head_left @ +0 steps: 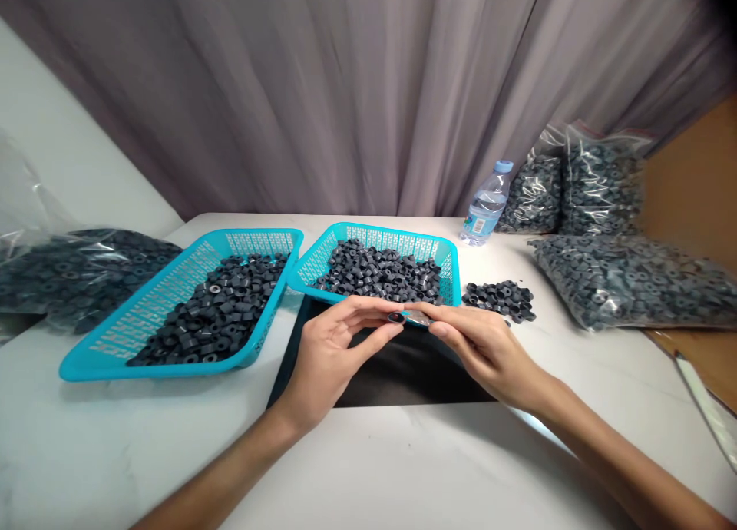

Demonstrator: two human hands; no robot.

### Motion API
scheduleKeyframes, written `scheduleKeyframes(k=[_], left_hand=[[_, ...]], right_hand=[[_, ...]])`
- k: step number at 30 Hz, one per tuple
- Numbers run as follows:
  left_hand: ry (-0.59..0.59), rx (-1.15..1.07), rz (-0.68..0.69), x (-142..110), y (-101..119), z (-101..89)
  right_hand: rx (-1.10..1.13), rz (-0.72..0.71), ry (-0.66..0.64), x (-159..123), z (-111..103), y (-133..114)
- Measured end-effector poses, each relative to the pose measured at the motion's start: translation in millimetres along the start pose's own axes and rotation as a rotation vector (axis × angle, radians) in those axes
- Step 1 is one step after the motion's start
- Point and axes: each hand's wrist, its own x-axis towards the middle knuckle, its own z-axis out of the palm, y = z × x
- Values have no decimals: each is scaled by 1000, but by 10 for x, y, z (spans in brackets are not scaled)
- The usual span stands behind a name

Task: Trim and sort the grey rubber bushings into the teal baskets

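Observation:
My left hand [331, 349] and my right hand [480, 346] meet over a black mat [403, 369] on the white table. Between the fingertips of both sits one small black ring-shaped part [396, 316]. My right hand also pinches a thin grey metal piece [418, 318] against that part. Just beyond the hands stands a turquoise basket [377, 238] heaped with the same dark parts. A second turquoise basket [155, 307] to the left holds more of them.
A small loose pile of parts [500, 297] lies right of the near basket. A water bottle [487, 205] stands behind it. Clear bags of parts [627, 280] fill the right side, another bag [74, 273] the left. A grey curtain hangs behind.

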Motion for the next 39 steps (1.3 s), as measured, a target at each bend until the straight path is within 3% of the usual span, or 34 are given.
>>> scheduleKeyframes(k=[12,29,39], left_hand=[[-13,36,80,-23,-27,-3],[17,126,168,-29,-8,-7],[32,159,221,-21,44,-7]], right_hand=[[-88,-188,81,-26,86,66],[-366,-277,225,-4,148,49],[-475,-334,235,-22,96,69]])
